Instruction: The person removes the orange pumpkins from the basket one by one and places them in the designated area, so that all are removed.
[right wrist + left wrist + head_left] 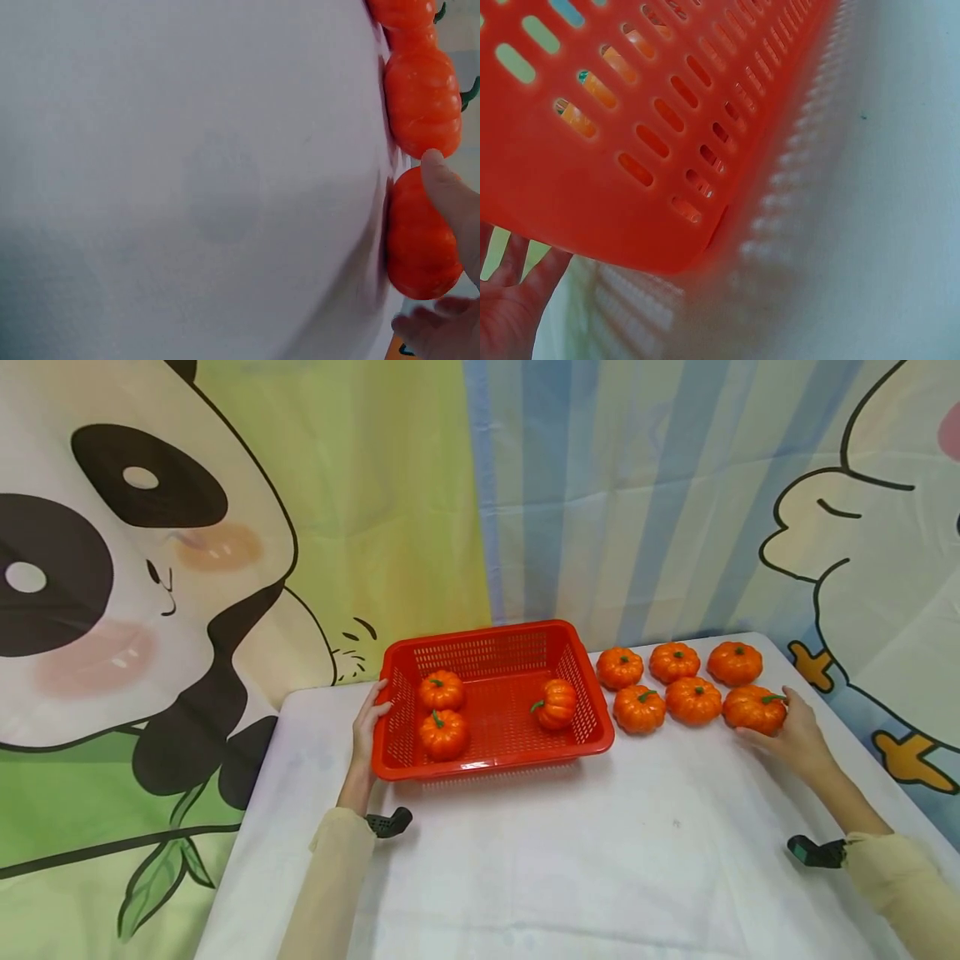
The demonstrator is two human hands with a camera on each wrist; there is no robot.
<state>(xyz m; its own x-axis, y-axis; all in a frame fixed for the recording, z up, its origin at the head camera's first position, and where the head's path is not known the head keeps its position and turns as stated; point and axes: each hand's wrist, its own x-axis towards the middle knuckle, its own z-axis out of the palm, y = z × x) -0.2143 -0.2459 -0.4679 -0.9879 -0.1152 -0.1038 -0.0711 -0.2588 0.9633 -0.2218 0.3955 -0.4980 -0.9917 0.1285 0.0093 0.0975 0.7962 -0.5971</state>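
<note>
A red plastic basket [487,766] with slotted walls stands on the table, three small orange pumpkins inside it. My left hand [365,727] holds its left rim, the fingertips over the edge; in the left wrist view the fingers [544,274] pass behind the rim. Right of the basket, several more orange pumpkins sit in two rows. My right hand [798,739] is around the pumpkin [752,708] at the right end of the near row. In the right wrist view the thumb lies against this pumpkin [421,247], its fingers curled at the opposite side.
A white cloth covers the table [570,868]. Behind it hangs a printed curtain [405,485] with a panda and a white bird. The back-row pumpkins [675,662] stand close to the curtain, and the nearest ones sit right beside the basket's right wall.
</note>
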